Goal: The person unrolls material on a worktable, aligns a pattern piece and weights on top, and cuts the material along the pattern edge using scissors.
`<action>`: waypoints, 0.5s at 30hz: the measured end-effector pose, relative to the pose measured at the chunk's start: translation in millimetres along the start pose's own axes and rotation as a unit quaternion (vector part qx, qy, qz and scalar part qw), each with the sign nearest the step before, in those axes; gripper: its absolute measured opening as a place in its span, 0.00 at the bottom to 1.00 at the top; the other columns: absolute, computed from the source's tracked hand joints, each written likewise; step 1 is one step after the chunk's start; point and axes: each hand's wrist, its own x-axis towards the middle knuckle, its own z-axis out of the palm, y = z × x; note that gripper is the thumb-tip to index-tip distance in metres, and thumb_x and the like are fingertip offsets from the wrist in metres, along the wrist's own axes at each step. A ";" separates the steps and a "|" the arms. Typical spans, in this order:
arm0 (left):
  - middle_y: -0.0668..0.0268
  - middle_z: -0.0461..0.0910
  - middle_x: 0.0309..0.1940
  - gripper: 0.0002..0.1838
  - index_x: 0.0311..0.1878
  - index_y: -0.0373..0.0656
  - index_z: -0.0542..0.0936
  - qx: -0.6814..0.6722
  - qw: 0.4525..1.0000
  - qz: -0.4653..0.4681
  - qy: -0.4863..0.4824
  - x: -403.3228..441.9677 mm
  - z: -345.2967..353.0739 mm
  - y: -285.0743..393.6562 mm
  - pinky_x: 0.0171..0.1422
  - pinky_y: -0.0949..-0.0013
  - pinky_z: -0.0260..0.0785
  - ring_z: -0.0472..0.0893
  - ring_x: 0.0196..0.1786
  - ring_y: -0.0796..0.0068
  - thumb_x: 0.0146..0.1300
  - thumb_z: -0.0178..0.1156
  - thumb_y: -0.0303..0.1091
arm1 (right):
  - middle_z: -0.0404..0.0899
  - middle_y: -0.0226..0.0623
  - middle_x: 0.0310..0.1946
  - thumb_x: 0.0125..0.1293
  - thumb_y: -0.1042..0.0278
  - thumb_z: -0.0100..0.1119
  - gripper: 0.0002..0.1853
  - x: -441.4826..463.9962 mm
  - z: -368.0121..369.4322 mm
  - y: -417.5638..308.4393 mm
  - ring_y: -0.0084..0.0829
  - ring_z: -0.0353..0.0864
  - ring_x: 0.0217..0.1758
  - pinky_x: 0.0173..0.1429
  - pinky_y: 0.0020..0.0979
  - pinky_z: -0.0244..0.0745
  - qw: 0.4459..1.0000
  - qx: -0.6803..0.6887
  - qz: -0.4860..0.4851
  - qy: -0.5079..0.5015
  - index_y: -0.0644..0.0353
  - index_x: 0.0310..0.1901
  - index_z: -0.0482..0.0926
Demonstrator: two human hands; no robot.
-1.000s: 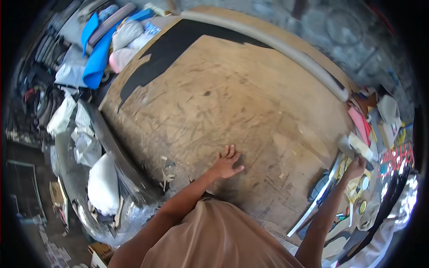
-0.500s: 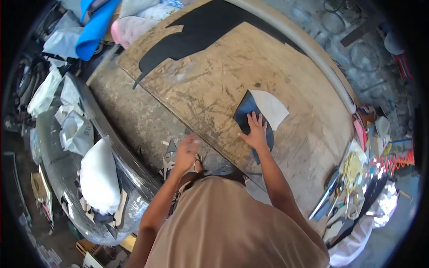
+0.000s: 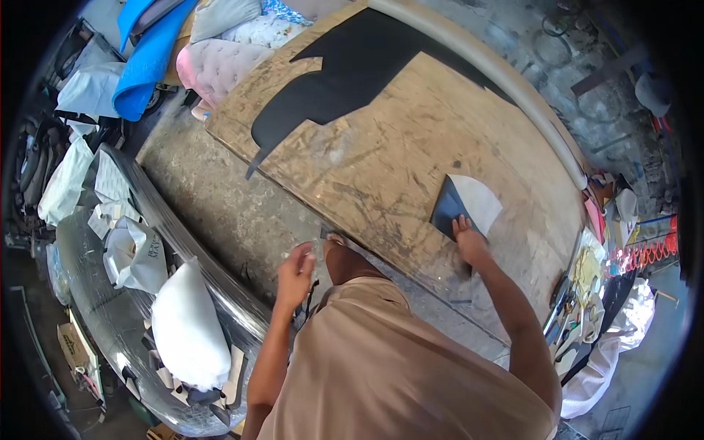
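My right hand (image 3: 468,236) rests on the dark face of a small cut sheet (image 3: 447,206) near the table's front edge. The sheet's pale part (image 3: 477,203) shows beyond my fingertips. Its fingers look slightly spread, on top of the sheet. Out over the floor, left of the table, my left hand (image 3: 296,273) is raised with its fingers apart and holds nothing. A large black sheet (image 3: 337,73) lies across the table's far left part, one strip hanging over the edge.
The wooden table (image 3: 381,154) carries a long grey roll (image 3: 506,81) along its far side. Left stand a plastic-wrapped curved piece (image 3: 88,271) and a white stuffed bag (image 3: 187,323). Tools (image 3: 572,315) lie at the right edge. One foot (image 3: 335,239) is on the floor.
The view has shifted to the right of the table. The small sheet, absent from the table a second ago, lies under my right hand, which has left the tools. My left hand has left the tabletop.
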 end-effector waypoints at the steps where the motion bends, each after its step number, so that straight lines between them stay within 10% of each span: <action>1: 0.50 0.85 0.56 0.22 0.66 0.35 0.77 -0.003 0.999 0.026 -0.024 15.7 1.1 21.8 0.62 0.63 0.77 0.86 0.57 0.63 0.75 0.61 0.38 | 0.75 0.56 0.67 0.48 0.75 0.68 0.38 16.1 -3.5 4.9 0.57 0.81 0.63 0.64 0.50 0.79 0.999 0.027 0.020 -0.030 0.56 0.68 0.78; 8: 0.42 0.73 0.70 0.50 0.80 0.35 0.59 0.053 0.968 0.138 -0.202 149.7 20.7 113.9 0.76 0.56 0.66 0.75 0.73 0.53 0.60 0.76 0.41 | 0.85 0.51 0.32 0.52 0.72 0.63 0.09 85.3 -332.0 -76.8 0.55 0.85 0.39 0.43 0.50 0.80 0.986 0.105 -0.079 0.104 0.62 0.36 0.84; 13: 0.39 0.47 0.83 0.67 0.82 0.29 0.45 0.040 0.948 0.222 -0.224 257.6 37.4 172.0 0.88 0.55 0.43 0.52 0.85 0.47 0.50 0.82 0.44 | 0.82 0.37 0.27 0.59 0.75 0.65 0.05 151.2 -492.1 -106.1 0.24 0.81 0.32 0.38 0.30 0.74 0.888 0.338 -0.309 -0.040 0.67 0.35 0.81; 15: 0.42 0.65 0.75 0.57 0.78 0.34 0.60 0.054 0.949 0.233 -0.205 300.2 30.0 173.0 0.85 0.53 0.50 0.64 0.79 0.49 0.49 0.82 0.43 | 0.82 0.34 0.28 0.61 0.74 0.66 0.06 196.9 -528.4 -99.9 0.18 0.80 0.35 0.39 0.28 0.75 0.836 0.382 -0.384 -0.087 0.67 0.38 0.82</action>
